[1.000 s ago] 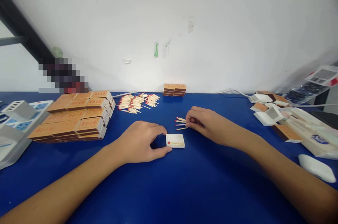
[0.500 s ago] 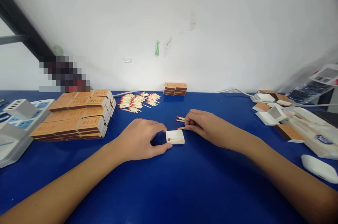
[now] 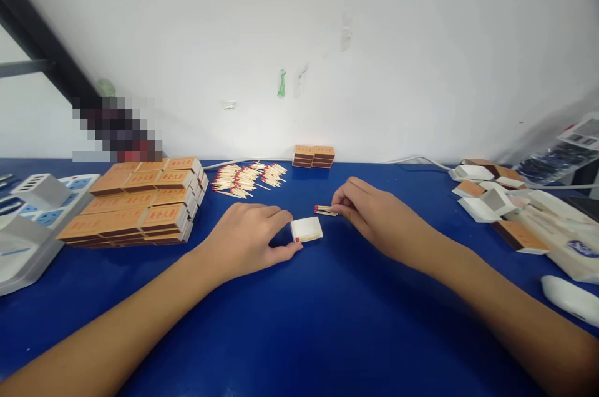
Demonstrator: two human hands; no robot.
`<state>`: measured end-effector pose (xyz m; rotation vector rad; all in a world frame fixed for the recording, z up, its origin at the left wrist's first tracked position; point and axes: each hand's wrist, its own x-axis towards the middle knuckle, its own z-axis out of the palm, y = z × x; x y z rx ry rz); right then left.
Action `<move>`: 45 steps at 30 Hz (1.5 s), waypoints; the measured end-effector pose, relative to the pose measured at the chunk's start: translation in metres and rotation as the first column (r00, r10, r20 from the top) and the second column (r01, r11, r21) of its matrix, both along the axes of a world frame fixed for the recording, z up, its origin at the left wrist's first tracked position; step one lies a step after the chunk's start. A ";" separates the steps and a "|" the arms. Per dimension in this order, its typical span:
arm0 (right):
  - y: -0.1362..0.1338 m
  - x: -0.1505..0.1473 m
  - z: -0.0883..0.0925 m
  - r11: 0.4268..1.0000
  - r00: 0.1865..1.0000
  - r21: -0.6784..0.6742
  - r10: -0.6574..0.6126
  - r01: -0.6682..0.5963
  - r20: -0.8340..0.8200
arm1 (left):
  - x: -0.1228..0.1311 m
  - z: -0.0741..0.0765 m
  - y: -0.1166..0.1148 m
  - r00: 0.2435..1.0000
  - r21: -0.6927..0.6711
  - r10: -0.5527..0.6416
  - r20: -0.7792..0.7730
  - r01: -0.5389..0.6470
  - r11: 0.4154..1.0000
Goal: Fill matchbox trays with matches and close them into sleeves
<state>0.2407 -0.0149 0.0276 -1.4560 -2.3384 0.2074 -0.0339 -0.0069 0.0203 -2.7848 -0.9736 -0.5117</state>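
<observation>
A small white matchbox tray lies in front of me with match wood and a red head along its near side. My left hand grips the tray's left end between thumb and forefinger. Just to the right and farther back, a few red-headed matches lie side by side, heads to the left. My right hand has its fingertips pinched on the tail ends of these matches; how many it holds is hidden. A pile of loose matches lies beyond my left hand.
Stacked matchboxes stand at the left beside a power strip. A small stack of matchboxes sits against the wall. Matchbox sleeves and trays, a tissue pack and a white case are at the right.
My right hand has moved slightly away from me, bringing its match beside the others. The tray has turned a little in my left hand and its match sits closer to the near edge.
</observation>
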 end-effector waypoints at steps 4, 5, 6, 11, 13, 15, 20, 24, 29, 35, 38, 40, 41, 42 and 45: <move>-0.007 -0.009 0.000 0.996 0.996 -0.031 0.080 -0.081 -0.036 | 0.000 -0.002 0.000 1.000 0.004 -0.016 0.012 0.016 1.000; -0.009 -0.011 0.000 0.995 0.995 -0.034 0.097 -0.098 -0.036 | 0.001 -0.002 0.000 1.000 0.001 -0.019 0.016 0.019 1.000; -0.010 -0.013 0.000 0.993 0.994 -0.030 0.109 -0.110 -0.031 | 0.001 -0.002 0.000 1.000 -0.006 -0.018 0.023 0.019 1.000; -0.015 -0.021 -0.005 0.987 0.986 0.023 0.161 -0.162 0.032 | 0.003 -0.003 -0.003 0.998 -0.077 -0.008 0.061 0.013 0.997; -0.016 -0.024 -0.008 0.983 0.981 0.022 0.183 -0.185 0.069 | 0.004 -0.003 -0.003 0.998 -0.093 -0.011 0.060 0.017 0.996; -0.018 -0.025 -0.009 0.981 0.975 0.012 0.193 -0.196 0.112 | 0.004 -0.003 -0.003 0.998 -0.099 -0.017 0.053 0.022 0.995; -0.014 -0.017 -0.005 0.987 0.986 0.038 0.151 -0.154 0.077 | 0.005 -0.002 -0.003 0.998 -0.132 -0.003 0.055 0.010 0.991; -0.001 -0.003 -0.007 0.999 0.999 0.052 0.003 -0.005 0.040 | 0.005 -0.001 -0.003 0.998 -0.179 0.007 0.056 0.003 0.984; 0.012 0.004 -0.019 1.000 0.999 -0.019 -0.020 0.021 0.041 | 0.006 0.001 -0.004 0.999 -0.207 0.016 0.050 -0.005 0.978; 0.012 0.004 -0.020 0.998 0.999 -0.055 -0.013 0.016 0.049 | 0.006 0.001 -0.003 0.999 -0.223 0.024 0.041 -0.015 0.975; 0.008 0.001 -0.014 0.999 1.000 -0.042 0.001 0.000 0.028 | 0.006 0.001 -0.003 0.999 -0.214 0.041 0.027 -0.035 0.976; 0.002 -0.003 -0.010 0.999 0.999 -0.015 0.032 -0.032 -0.005 | 0.006 0.001 -0.002 0.998 -0.204 0.053 0.025 -0.046 0.978; -0.001 -0.007 -0.009 0.998 0.998 -0.003 0.056 -0.056 -0.016 | 0.006 0.000 -0.002 0.998 -0.200 0.055 0.026 -0.049 0.979; -0.004 -0.010 -0.008 0.997 0.996 0.004 0.083 -0.082 -0.018 | 0.006 0.000 -0.002 0.998 -0.199 0.056 0.028 -0.050 0.979; -0.013 -0.019 -0.008 0.987 0.987 0.011 0.158 -0.158 0.020 | 0.006 -0.001 -0.002 0.998 -0.204 0.058 0.027 -0.051 0.978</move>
